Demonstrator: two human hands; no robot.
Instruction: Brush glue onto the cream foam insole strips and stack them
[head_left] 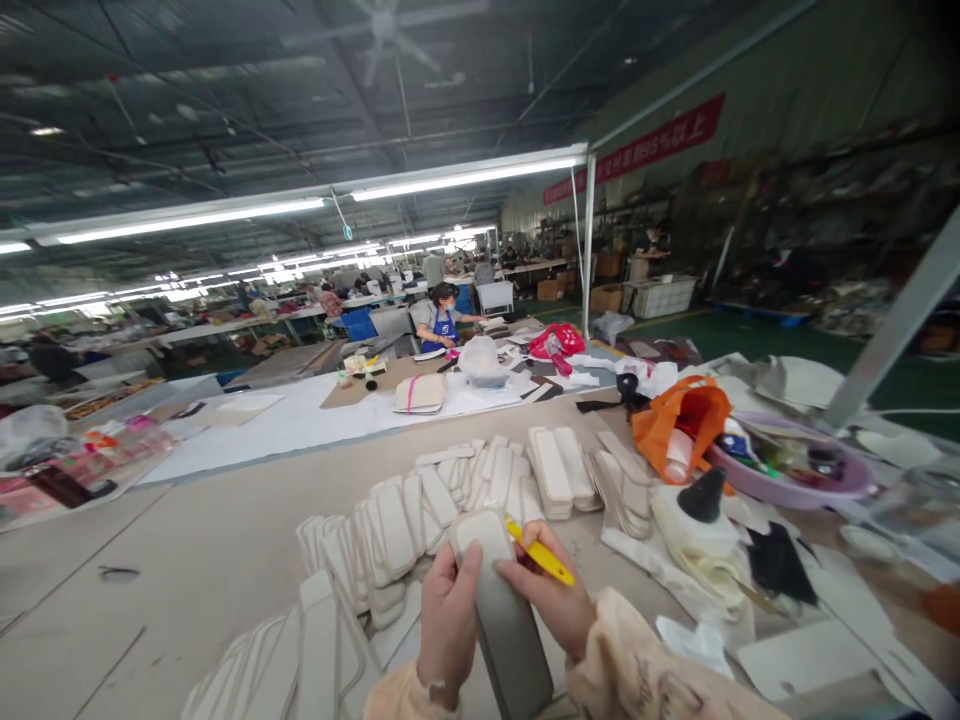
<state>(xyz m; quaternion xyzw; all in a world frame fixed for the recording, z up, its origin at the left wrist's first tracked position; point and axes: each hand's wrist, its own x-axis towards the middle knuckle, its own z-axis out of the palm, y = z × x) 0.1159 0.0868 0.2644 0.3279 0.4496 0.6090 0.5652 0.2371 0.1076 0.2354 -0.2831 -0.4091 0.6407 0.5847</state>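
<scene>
My left hand (450, 615) is closed on a long, rounded grey panel (510, 630), thumb lying on its face. The panel tilts away from me, and its far end looks paler. In my right hand (551, 590) is a yellow-handled tool (551, 563) with a hole near the handle's end; its working tip is at the panel's right edge, too small to make out. The right thumb also touches that edge. Just beyond and to the left, many similar pale panels (390, 525) lie fanned in overlapping rows. Upright stacks of pale panels (551, 465) stand behind my hands.
To the right are a white bottle with a black cone top (701, 510), an orange bag (679, 420) and a purple basin (795, 490) of odds and ends. Pale scraps lie around them. Across the table sits a person in a blue apron (442, 325). A metal post (900, 320) rises at right.
</scene>
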